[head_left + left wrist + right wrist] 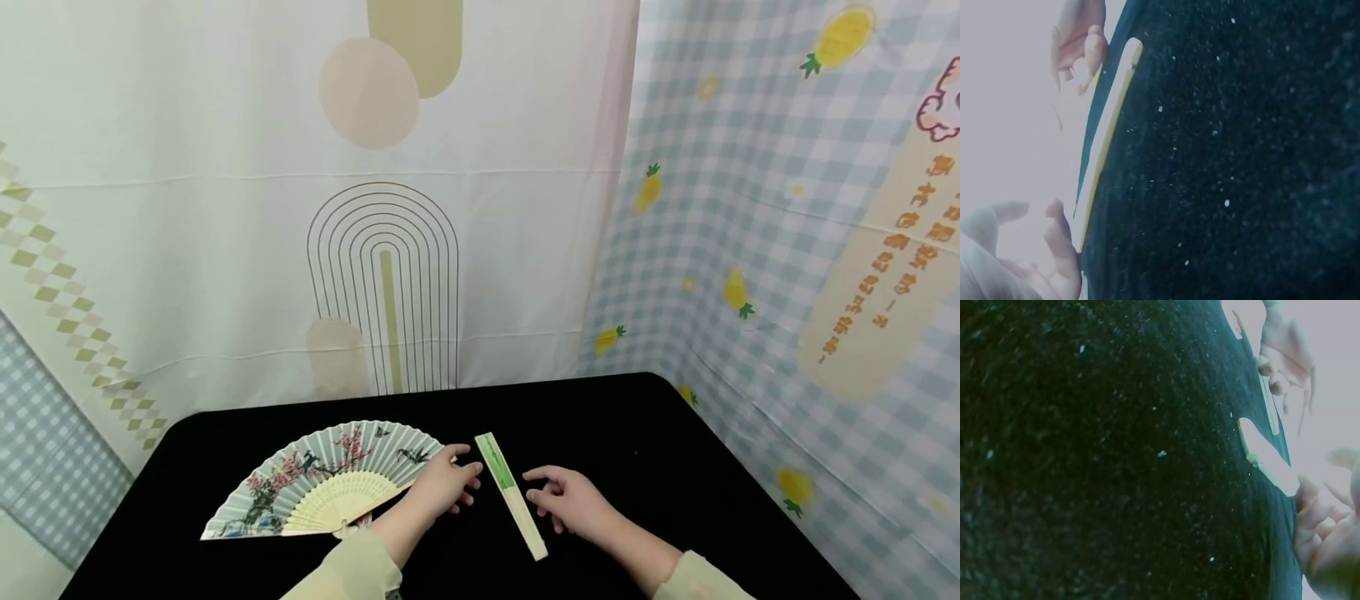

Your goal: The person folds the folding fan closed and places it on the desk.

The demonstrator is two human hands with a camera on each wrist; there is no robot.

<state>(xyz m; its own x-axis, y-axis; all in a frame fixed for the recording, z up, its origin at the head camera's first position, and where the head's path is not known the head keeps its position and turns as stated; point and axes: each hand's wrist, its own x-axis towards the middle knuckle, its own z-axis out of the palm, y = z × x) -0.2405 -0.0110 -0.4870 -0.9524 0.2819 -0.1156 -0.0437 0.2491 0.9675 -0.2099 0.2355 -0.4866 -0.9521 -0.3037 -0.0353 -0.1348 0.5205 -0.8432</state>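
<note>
A folded fan (pixel 512 497) with a green patterned strip lies slanted on the black table, between the two hands. Just left of it, my left hand (pixel 442 483) hovers with relaxed, slightly bent fingers, holding nothing. To its right my right hand (pixel 573 502) is held with loosely bent fingers, also empty. A spread fan (pixel 330 479) with pink blossoms and pale ribs lies to the left, its right edge partly behind my left hand. The left wrist view shows the folded fan (pixel 1107 140) beside the fingers; the right wrist view shows it (pixel 1266 456) near the right fingertips.
The black table (pixel 637 433) has rounded back corners. Behind it hangs a white curtain (pixel 525 275) with printed shapes, and at the right a checked curtain (pixel 675 250) with pineapples. A tassel (pixel 365 521) lies by the spread fan's pivot.
</note>
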